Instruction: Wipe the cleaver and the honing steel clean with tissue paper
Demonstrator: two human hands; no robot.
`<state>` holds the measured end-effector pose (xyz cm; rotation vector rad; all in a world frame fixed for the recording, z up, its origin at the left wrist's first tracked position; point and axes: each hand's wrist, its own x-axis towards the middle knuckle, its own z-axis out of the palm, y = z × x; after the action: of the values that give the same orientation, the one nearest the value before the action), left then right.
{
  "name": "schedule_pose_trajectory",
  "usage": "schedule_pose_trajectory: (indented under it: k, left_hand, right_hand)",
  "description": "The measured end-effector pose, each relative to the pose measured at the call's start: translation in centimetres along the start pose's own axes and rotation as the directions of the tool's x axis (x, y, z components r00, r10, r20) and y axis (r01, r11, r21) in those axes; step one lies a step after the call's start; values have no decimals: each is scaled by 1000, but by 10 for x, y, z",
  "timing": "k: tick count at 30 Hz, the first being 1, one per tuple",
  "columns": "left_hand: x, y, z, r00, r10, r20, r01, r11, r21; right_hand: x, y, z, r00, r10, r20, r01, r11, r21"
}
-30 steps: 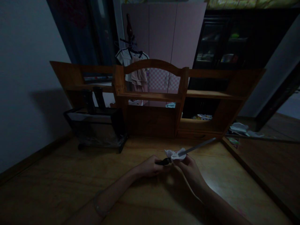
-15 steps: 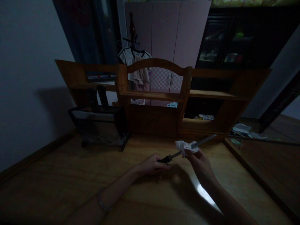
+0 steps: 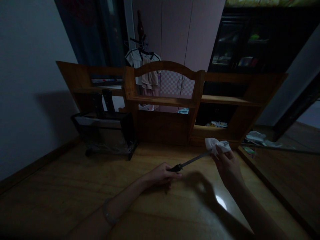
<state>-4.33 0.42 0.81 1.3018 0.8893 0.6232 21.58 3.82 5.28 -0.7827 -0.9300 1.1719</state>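
Rack [image 3: 127, 130] holds 2 black handles [image 3: 108, 101]; left hand [image 3: 161, 174] grips rod [image 3: 196, 159].

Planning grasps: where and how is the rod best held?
Probably by the black handle, coming from the left: it's thicker than the shaft, which runs off rightward into the white cloth. The left hand grips there.

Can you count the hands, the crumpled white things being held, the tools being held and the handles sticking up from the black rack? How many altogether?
Hands: 2, left hand and right hand
White cloth or tissue: 1
Held tool: 1
Handles in the rack: 2
Total: 6
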Motion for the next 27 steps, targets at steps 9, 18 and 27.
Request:
schedule_pose_trajectory:
  k: [9, 18, 27]
  left_hand:
    - [3, -2, 0, 999, -34, -33, 35, 999, 22]
    - [2, -3, 2, 1000, 13, -24, -13, 1000, 3]
    - [3, -1, 3, 1000, -6, -10, 6, 1000, -2]
  right_hand:
    - [-31, 35, 24, 986, 23, 165, 16, 973, -232]
    - [-49, 48, 41, 948, 142, 283, -53, 952, -301]
    - [-34, 42, 24, 974, 65, 216, -2, 960, -279]
